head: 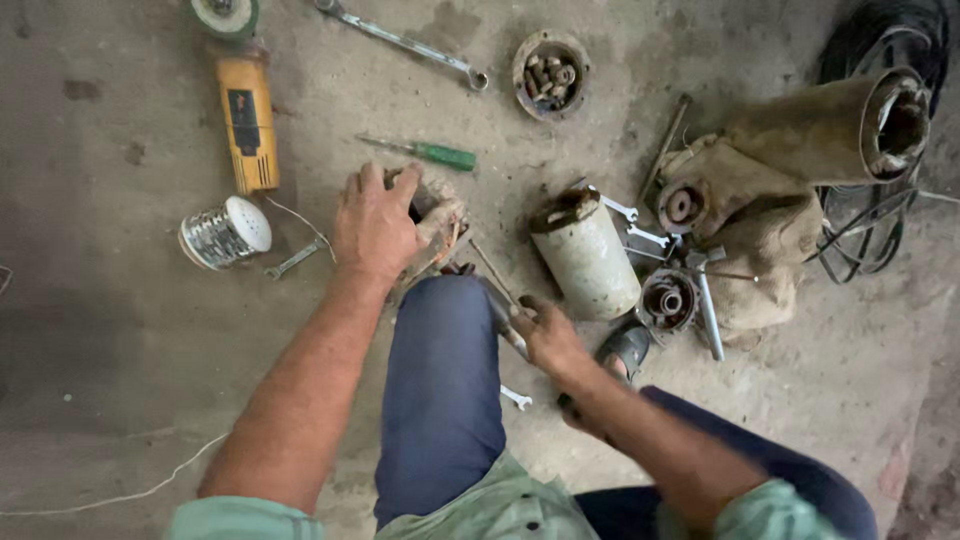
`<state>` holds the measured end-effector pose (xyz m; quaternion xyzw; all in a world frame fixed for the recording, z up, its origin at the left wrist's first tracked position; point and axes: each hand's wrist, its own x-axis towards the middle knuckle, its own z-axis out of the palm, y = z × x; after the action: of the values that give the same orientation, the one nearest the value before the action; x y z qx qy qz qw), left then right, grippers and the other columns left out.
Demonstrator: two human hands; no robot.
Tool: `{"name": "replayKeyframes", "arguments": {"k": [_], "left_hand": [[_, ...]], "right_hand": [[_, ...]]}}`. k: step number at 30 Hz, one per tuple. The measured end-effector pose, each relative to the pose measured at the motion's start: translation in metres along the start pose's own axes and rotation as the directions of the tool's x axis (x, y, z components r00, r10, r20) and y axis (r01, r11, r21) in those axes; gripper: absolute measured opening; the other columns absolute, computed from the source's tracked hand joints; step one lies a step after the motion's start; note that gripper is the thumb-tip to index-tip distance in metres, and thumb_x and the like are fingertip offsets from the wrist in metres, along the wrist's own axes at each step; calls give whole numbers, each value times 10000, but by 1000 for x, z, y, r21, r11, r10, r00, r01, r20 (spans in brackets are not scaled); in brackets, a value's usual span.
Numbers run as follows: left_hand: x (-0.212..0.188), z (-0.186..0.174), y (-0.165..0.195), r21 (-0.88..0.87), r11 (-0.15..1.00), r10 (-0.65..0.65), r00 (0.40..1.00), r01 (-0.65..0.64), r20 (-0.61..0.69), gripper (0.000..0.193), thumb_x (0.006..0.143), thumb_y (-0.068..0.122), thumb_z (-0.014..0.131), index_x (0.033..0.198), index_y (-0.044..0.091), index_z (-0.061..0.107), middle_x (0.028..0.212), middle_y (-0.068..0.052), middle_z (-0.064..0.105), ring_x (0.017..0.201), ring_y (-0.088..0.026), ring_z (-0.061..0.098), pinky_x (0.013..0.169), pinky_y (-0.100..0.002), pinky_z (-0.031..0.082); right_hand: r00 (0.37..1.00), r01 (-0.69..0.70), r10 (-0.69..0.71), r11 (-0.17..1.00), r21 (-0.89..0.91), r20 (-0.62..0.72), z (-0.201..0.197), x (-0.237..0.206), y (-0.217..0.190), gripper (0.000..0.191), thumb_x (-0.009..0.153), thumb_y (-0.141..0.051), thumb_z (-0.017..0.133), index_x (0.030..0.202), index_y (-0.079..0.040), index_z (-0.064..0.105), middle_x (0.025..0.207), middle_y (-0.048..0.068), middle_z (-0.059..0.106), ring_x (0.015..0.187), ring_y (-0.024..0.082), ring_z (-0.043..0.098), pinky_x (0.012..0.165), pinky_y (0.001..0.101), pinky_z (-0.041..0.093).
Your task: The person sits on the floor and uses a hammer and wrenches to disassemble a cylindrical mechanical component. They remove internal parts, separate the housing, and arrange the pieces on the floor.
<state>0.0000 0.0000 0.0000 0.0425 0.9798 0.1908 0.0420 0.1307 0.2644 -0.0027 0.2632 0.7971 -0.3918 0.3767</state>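
My left hand [375, 225] rests on top of a motor winding with copper wire [441, 215] on the concrete floor, gripping it from above. My right hand [548, 335] is closed on a thin metal tool [497, 300] whose tip points at the winding. My knee in blue trousers [440, 370] sits between both arms. A dirty white cylindrical motor casing [585, 255] lies just right of the winding.
A yellow angle grinder [246, 115], a green-handled screwdriver [425, 152], a long spanner [405, 42], a bowl of bolts [550, 75], a silver finned part [224, 232], small spanners [297, 258], rusty motor parts on sacking [760, 215] and black cable [880, 45] lie around.
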Motion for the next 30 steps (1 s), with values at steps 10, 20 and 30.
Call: {"name": "replayKeyframes", "arguments": {"k": [10,20,30], "left_hand": [[-11,-7,-12,-43,997,-60,996,58,-61,620,804,610,742,1253,186,693,1109,-198,544,1019,-412,589,735,-537,542],[13,-6,-14,-33,980,195,980,-194,32,649,848,687,722,1281,203,712,1060,-162,534,1009,-373,603,833,-512,548],[18,-4,-4,-12,982,188,977,-188,104,700,851,731,694,1281,179,707,1040,-168,530,974,-370,611,739,-512,544]], "right_hand": [[956,-113,146,984,-139,255,-32,20,-48,514,852,-387,673,1192,-24,803,934,236,710,762,377,677,608,405,459],[988,92,-133,919,-383,-80,36,44,14,455,958,-493,585,1099,-69,674,1017,298,703,1021,488,655,872,566,503],[981,46,-66,993,-107,-183,28,66,8,541,789,-513,795,1063,-59,691,894,207,745,851,334,729,801,459,564]]}}
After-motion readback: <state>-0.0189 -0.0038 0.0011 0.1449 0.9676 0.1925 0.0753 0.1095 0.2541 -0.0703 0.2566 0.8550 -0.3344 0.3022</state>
